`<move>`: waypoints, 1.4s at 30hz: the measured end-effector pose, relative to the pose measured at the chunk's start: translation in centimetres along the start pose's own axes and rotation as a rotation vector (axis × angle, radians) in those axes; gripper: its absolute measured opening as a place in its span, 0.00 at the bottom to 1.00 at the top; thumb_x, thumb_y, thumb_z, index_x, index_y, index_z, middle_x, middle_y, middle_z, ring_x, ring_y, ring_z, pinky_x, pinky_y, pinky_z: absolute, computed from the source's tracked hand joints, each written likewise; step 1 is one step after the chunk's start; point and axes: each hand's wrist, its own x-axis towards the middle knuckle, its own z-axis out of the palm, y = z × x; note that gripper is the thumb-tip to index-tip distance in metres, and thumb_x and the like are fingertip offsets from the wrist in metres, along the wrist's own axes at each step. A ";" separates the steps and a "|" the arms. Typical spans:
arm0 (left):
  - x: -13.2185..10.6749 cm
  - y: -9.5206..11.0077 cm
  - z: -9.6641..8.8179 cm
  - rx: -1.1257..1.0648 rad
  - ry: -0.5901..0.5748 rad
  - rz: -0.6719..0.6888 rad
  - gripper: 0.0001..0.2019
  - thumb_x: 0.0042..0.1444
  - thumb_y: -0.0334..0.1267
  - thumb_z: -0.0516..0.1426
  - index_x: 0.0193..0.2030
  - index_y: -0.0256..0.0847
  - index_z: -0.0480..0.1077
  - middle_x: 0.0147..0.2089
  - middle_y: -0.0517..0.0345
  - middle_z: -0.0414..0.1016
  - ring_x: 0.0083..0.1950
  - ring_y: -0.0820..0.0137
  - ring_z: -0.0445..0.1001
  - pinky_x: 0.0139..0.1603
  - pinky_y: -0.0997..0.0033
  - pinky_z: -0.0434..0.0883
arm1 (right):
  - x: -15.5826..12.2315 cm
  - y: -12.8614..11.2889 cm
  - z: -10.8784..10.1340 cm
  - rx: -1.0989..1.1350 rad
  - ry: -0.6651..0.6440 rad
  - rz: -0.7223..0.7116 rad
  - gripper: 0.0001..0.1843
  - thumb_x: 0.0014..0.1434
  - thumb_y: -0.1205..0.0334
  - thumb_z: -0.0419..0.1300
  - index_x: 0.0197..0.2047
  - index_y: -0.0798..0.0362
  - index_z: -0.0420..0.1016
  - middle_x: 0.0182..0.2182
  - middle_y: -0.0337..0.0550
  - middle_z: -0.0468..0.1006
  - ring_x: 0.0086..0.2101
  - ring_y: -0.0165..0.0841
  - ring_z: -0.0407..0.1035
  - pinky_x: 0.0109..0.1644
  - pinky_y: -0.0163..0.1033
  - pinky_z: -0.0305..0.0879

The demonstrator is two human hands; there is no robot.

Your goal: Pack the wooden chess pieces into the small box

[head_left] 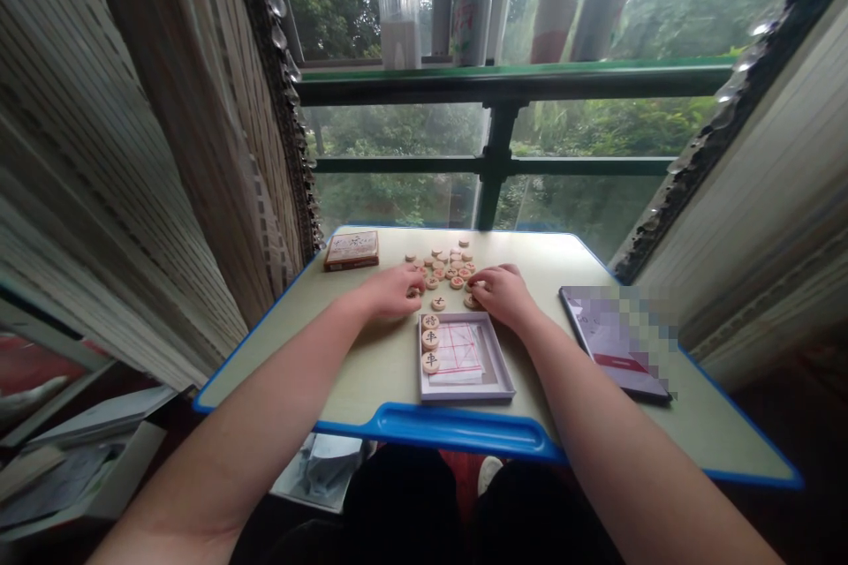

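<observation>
At both hands (396, 290), wooden discs (470, 302) — partly hidden, markings unclear

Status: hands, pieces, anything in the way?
Left hand and right hand at loose pieces, grip unclear. Three pieces along left side of tray. Red-lined sheet takes up much of tray.

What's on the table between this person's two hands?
Loose round pieces lie between the left hand and the right hand, just beyond the open tray. The head view shows this.
</observation>
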 end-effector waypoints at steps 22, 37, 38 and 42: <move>0.2 -0.5 -0.5 0.141 0.079 -0.283 0.13 0.53 0.40 0.51 0.40 0.43 0.75 0.41 0.53 0.77 0.40 0.65 0.73 0.38 0.72 0.67 | 0.1 -0.3 0.0 0.006 -0.017 0.162 0.13 0.53 0.50 0.59 0.36 0.46 0.80 0.33 0.42 0.80 0.44 0.42 0.61 0.46 0.43 0.58; 0.3 -0.6 -0.2 0.053 0.106 -0.162 0.15 0.54 0.32 0.49 0.39 0.41 0.78 0.46 0.55 0.75 0.45 0.67 0.73 0.50 0.72 0.68 | 0.1 -0.4 0.0 0.025 -0.017 0.123 0.15 0.53 0.61 0.54 0.38 0.45 0.82 0.36 0.38 0.81 0.45 0.41 0.63 0.51 0.43 0.60; 0.3 -0.5 -0.2 0.056 0.110 -0.159 0.15 0.54 0.32 0.49 0.39 0.41 0.78 0.46 0.55 0.75 0.45 0.67 0.73 0.50 0.72 0.68 | 0.1 -0.4 0.0 0.025 -0.016 0.111 0.15 0.53 0.61 0.54 0.38 0.46 0.82 0.36 0.38 0.81 0.45 0.40 0.64 0.51 0.42 0.60; 0.3 -0.6 -0.2 0.042 0.113 -0.133 0.15 0.53 0.29 0.49 0.38 0.39 0.77 0.46 0.53 0.76 0.46 0.67 0.73 0.51 0.71 0.68 | 0.1 -0.3 0.0 0.036 -0.022 0.053 0.15 0.53 0.63 0.53 0.36 0.48 0.82 0.34 0.40 0.81 0.44 0.37 0.65 0.50 0.39 0.60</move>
